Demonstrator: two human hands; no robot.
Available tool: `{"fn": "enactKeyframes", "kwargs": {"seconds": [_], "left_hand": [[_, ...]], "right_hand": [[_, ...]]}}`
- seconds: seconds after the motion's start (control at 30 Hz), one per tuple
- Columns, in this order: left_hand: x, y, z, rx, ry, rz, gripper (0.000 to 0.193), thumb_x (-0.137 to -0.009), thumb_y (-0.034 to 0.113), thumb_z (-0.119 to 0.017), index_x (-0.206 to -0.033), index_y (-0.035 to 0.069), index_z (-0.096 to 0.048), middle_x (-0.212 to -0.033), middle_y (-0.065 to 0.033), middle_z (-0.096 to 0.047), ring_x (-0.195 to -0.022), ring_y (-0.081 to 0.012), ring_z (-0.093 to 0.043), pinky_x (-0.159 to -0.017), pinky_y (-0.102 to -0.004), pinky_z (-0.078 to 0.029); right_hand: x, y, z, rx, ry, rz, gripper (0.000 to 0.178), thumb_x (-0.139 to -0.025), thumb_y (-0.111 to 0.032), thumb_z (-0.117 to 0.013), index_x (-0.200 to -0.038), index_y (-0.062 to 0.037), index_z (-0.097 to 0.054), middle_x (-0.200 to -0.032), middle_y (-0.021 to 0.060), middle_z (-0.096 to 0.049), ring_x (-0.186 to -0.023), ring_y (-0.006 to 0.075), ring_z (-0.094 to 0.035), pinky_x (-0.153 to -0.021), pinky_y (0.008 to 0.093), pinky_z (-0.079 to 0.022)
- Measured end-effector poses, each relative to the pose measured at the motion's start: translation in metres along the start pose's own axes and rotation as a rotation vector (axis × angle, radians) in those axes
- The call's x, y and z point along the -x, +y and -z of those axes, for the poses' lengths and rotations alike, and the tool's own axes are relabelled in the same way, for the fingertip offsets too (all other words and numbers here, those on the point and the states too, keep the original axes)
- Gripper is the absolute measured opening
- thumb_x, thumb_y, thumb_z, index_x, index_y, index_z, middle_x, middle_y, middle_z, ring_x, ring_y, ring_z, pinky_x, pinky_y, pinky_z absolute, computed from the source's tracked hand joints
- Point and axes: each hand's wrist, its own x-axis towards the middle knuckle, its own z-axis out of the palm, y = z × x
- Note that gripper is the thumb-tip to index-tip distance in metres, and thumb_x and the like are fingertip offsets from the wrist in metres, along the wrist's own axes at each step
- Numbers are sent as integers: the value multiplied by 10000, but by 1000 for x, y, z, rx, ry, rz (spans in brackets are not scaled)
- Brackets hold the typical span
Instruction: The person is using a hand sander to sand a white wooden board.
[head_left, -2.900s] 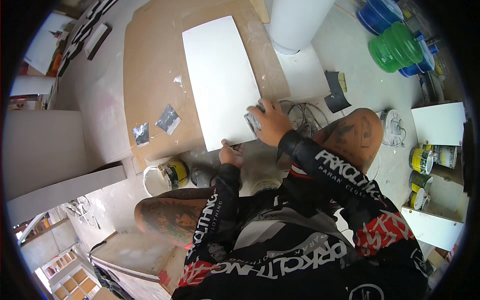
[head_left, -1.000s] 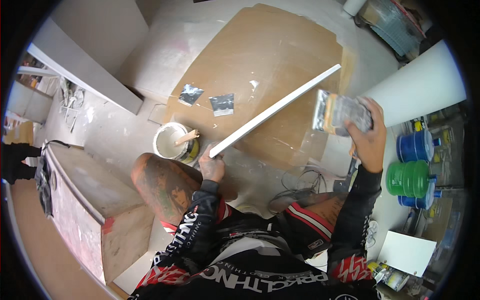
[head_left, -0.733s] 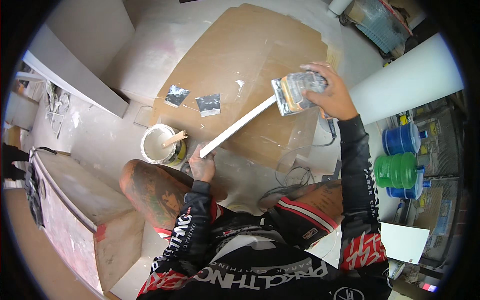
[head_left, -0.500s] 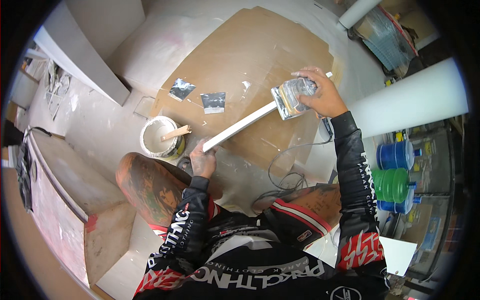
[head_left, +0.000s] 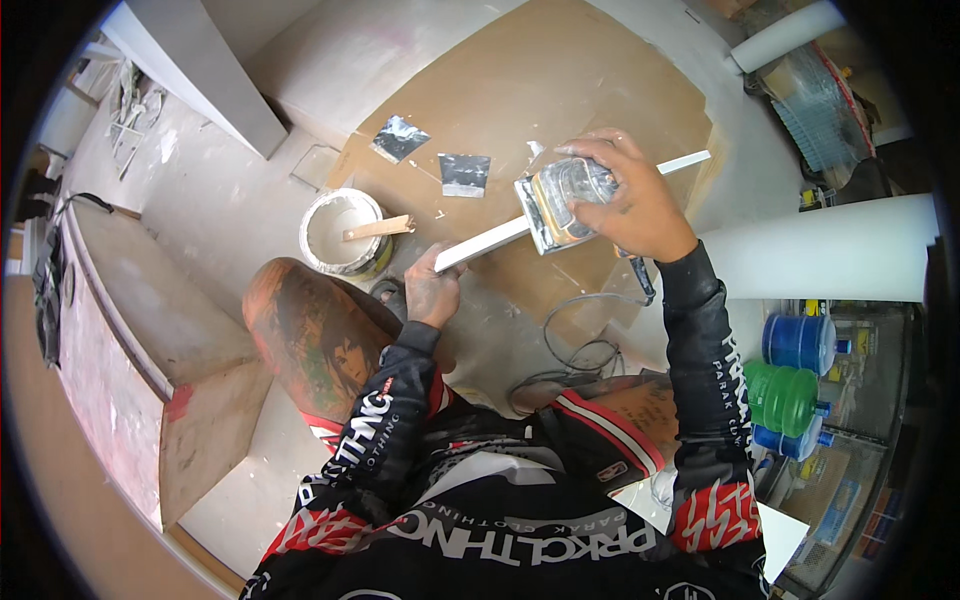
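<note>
My left hand is closed around the near end of a long, narrow white strip, which slants up to the right. Gripped in my right hand is an electric palm sander, dusty, with a clear and orange body. Its flat pad rests against the strip, partway along, and hides that stretch. Beyond the sander the strip's far end sticks out. A cord runs from the sander down to loose coils on the floor by my right leg.
A tub of white paste with a wooden stick stands beside my left knee. Two dark sheets lie on brown cardboard. At right are a white column and blue and green water jugs; at left, a wooden panel box.
The sander has slid along the strip toward my left hand, so more of the strip's far end shows. The whole view has shifted slightly.
</note>
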Motion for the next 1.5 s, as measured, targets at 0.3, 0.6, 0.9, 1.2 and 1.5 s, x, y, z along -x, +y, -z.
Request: {"fn": "enactKeyframes", "kwargs": {"seconds": [0.3,0.6,0.9,1.2,1.5], "left_hand": [[0,1,2,27,-25,31,271,-849,-7,-683,-1099,80,-740,-973,-175,-756,-926,-304,-756,-828,-367,-564],[-2,-11,1,35,-31,-47,265,-868,48,-695,-1128,90,-721,-995,-216,-741,-989,-402,-722,-849,-408,-559],[-1,-11,1,-11,9,-187,338,-814,-1,-695,-1142,78,-720,-988,-234,-735,-949,-404,-722,-833,-406,-562],[-6,-9,1,-42,39,-236,273,-816,19,-673,-1087,38,-694,-955,-238,-719,-931,-422,-706,-817,-446,-554],[-22,-5,21,-217,-265,-288,251,-784,17,-689,-1033,24,-723,-958,-249,-719,-932,-433,-699,-835,-468,-559]], "right_hand": [[-8,-63,-57,154,0,163,541,-753,-216,-767,-1286,-177,-684,-1252,140,-598,-1121,406,-612,-947,479,-534],[-12,-87,-77,271,15,111,549,-770,-238,-760,-1312,-198,-679,-1224,137,-597,-1098,415,-625,-922,498,-543],[-21,-89,-75,301,9,98,570,-760,-251,-772,-1319,-196,-676,-1242,165,-586,-1088,421,-633,-909,505,-550],[-24,-85,-70,286,-12,56,550,-754,-237,-762,-1298,-197,-690,-1234,138,-597,-1097,401,-638,-905,507,-550],[-22,-83,-69,325,-7,26,551,-750,-248,-755,-1297,-203,-697,-1210,147,-611,-1068,398,-655,-887,501,-550]]}}
